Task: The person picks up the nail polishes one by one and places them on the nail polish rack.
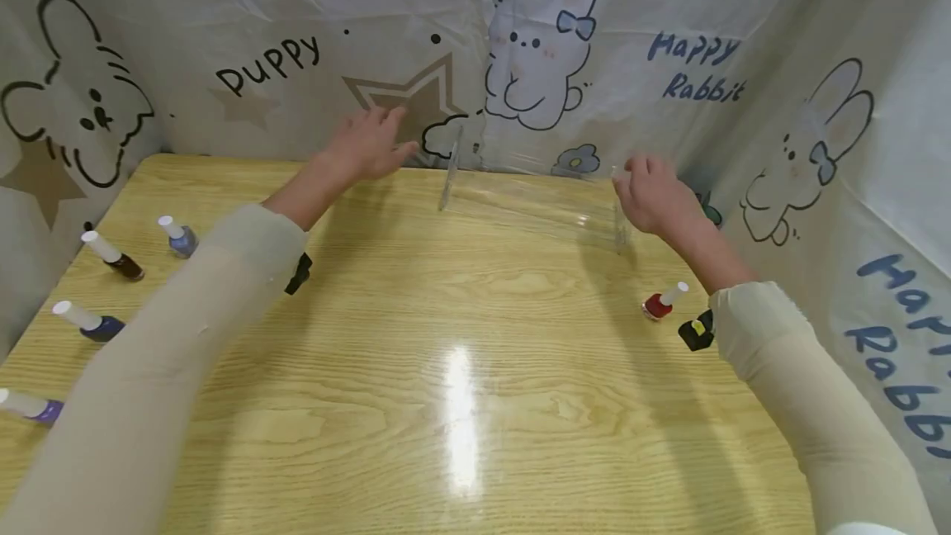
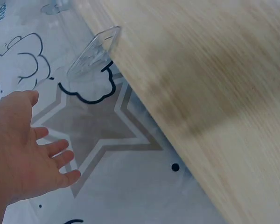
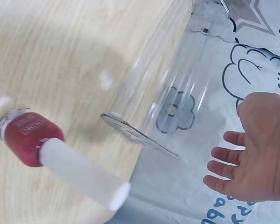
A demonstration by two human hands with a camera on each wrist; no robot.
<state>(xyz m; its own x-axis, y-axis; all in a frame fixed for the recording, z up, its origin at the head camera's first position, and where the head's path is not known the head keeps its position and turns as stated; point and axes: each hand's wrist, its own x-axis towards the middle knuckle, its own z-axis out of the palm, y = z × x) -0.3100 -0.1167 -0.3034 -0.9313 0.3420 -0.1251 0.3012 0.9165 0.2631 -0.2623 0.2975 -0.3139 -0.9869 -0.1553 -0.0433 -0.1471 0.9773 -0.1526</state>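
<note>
A clear plastic rack (image 1: 535, 209) with upright end panels stands at the back of the wooden table, close to the printed cloth. My left hand (image 1: 367, 147) hovers beyond its left end, fingers spread and holding nothing. At the rack's right end is my right hand (image 1: 654, 192). In the right wrist view that hand (image 3: 261, 149) shows loosely bent fingers, apart from the rack's end panel (image 3: 139, 135), with nothing in them. A red nail polish bottle (image 1: 658, 305) with a white cap stands on the table near my right wrist.
Along the table's left side stand several more nail polish bottles: light blue (image 1: 182, 239), dark brown (image 1: 126, 265), navy (image 1: 102, 329) and purple (image 1: 49, 412). My left sleeve partly covers some of them. A printed cloth (image 1: 282, 122) hangs behind the table and at both sides.
</note>
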